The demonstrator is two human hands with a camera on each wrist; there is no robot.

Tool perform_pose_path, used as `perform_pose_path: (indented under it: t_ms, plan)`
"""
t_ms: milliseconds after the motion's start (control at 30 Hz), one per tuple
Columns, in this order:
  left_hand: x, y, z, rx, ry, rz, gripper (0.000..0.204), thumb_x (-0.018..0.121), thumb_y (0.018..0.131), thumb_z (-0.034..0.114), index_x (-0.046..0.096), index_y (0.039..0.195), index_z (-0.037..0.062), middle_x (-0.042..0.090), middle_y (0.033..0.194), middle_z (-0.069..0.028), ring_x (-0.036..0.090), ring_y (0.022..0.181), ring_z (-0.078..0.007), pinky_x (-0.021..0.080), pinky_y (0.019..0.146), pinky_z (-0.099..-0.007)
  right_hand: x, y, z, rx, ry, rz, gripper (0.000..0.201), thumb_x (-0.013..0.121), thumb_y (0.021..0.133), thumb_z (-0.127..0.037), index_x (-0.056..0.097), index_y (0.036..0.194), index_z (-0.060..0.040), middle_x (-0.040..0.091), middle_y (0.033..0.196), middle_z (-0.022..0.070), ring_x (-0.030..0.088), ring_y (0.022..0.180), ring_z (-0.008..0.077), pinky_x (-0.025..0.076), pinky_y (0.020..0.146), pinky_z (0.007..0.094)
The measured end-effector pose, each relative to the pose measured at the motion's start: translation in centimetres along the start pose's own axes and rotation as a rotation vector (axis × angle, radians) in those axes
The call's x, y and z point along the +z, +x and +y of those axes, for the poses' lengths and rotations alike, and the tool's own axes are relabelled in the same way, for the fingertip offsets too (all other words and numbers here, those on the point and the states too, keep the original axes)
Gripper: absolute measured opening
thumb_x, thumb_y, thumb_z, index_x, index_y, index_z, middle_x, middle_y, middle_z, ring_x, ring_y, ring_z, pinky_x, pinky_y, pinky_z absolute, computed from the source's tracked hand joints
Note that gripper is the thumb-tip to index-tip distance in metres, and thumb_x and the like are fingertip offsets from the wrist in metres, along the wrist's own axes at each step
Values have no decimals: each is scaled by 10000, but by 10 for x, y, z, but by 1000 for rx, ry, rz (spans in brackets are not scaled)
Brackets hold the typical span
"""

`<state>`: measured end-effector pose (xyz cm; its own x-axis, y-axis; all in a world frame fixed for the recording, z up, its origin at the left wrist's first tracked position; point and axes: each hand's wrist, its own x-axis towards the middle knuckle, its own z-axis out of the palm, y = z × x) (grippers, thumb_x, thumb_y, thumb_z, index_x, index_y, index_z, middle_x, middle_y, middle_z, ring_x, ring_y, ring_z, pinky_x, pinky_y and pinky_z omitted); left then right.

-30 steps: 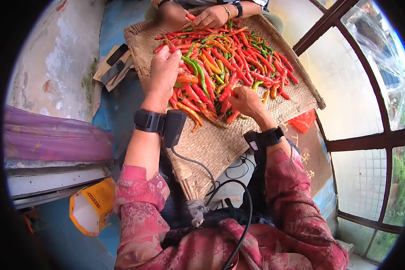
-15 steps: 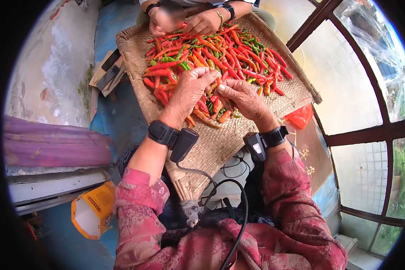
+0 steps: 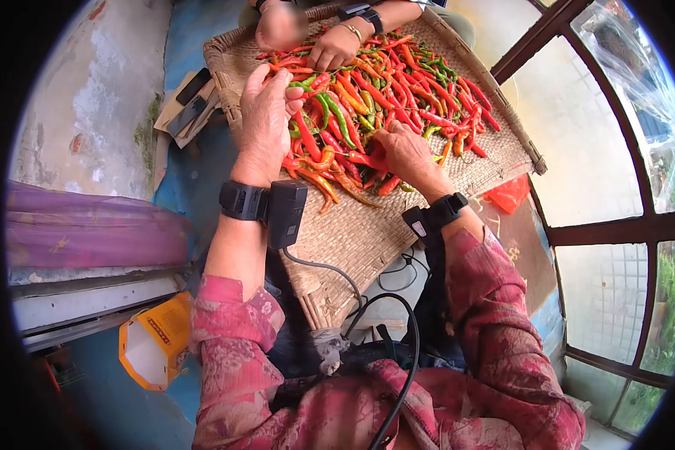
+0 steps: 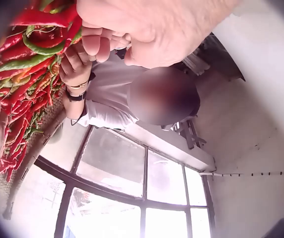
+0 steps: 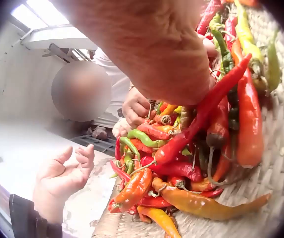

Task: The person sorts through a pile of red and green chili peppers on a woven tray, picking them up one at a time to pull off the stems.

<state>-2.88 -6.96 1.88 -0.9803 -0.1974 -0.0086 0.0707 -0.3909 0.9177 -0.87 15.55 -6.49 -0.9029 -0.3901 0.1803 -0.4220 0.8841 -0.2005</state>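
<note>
Red, orange and green peppers (image 3: 420, 94) are heaped on a woven tray (image 3: 352, 240). My left hand (image 3: 266, 127) is held above the heap's left side; the right wrist view shows this hand (image 5: 65, 181) palm up with relaxed fingers and nothing in it. Its bent fingers (image 4: 96, 47) show in the left wrist view. My right hand (image 3: 412, 159) reaches down into the near side of the heap, beside a red pepper (image 3: 366, 160). In the right wrist view a long red pepper (image 5: 201, 119) crosses by this hand (image 5: 152, 54); its fingertips are mostly hidden among peppers.
Another person's hand (image 3: 334, 49) touches peppers at the far side, the other one raised beside it. A windowed wall (image 3: 600, 165) stands at the right, a red bag (image 3: 507, 193) by the tray. Phones (image 3: 193, 86) lie at the left; a black cable (image 3: 415, 337) hangs below.
My hands were together over the heap half a second ago. The left has moved up and left, the right down into the peppers. The other person's hand has come lower onto the heap.
</note>
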Motion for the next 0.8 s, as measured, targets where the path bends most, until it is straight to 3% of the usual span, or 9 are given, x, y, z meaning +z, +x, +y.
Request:
perform_pose_path:
  t_ms: [67,233,433,500,533,567,633,700,800]
  plan:
    - [2,-2,-2,1,85,-108,446,561,887,169,406,1258,-22,580,995,-71,556,729,-72,468,627,-198,-6,1,-1,4,-41,-34,215,595,729,-58,608,941,-85,523,939,138,538,947,306,469,750,409]
    - [11,-21,-8,2,268,-273,344,522,903,229,505,1170,12,603,956,-43,516,715,-43,445,633,-190,-18,-6,15,6,-106,18,181,574,699,-3,573,869,-65,507,983,151,524,949,325,475,752,413]
    - [28,-37,-18,-73,423,-456,286,504,903,227,558,1082,10,593,859,-5,503,681,-36,432,614,-175,-41,-26,13,59,-100,62,167,567,721,-47,551,887,-60,595,829,122,562,863,327,471,707,431]
    - [32,-39,-29,-101,447,-481,308,525,897,241,558,1088,2,584,860,-14,499,660,-36,436,576,-179,-47,-30,9,246,231,103,149,551,766,-61,539,913,-46,617,841,137,595,785,361,480,674,454]
    - [35,-41,-33,-135,455,-508,319,530,897,252,557,1090,0,582,857,-13,497,658,-34,433,558,-175,-50,-29,8,223,328,134,129,547,843,-116,533,921,-14,621,818,125,633,733,302,498,637,404]
    - [37,-43,-37,-171,465,-533,330,536,897,264,557,1093,-1,579,854,-12,495,656,-33,429,540,-171,-53,-28,7,228,326,139,129,547,843,-116,533,921,-14,621,818,125,633,733,302,498,637,404]
    - [43,-47,-39,-194,415,-531,312,548,897,278,577,1059,12,570,790,9,479,622,-20,409,500,-159,-61,-25,0,163,1026,-24,184,542,893,-183,536,917,-1,596,765,74,622,743,174,497,640,314]
    - [46,-45,-41,-272,295,-564,275,554,899,280,596,1001,28,540,719,43,456,585,-6,383,478,-150,-70,-24,-11,128,1128,-138,247,517,920,-240,547,862,-2,568,713,32,551,648,99,468,601,252]
    - [46,-43,-41,-238,258,-492,225,565,897,269,603,939,52,496,667,72,432,557,8,360,471,-143,-70,-23,-15,158,1004,-226,348,480,934,-300,567,780,-1,537,598,20,525,574,108,432,539,277]
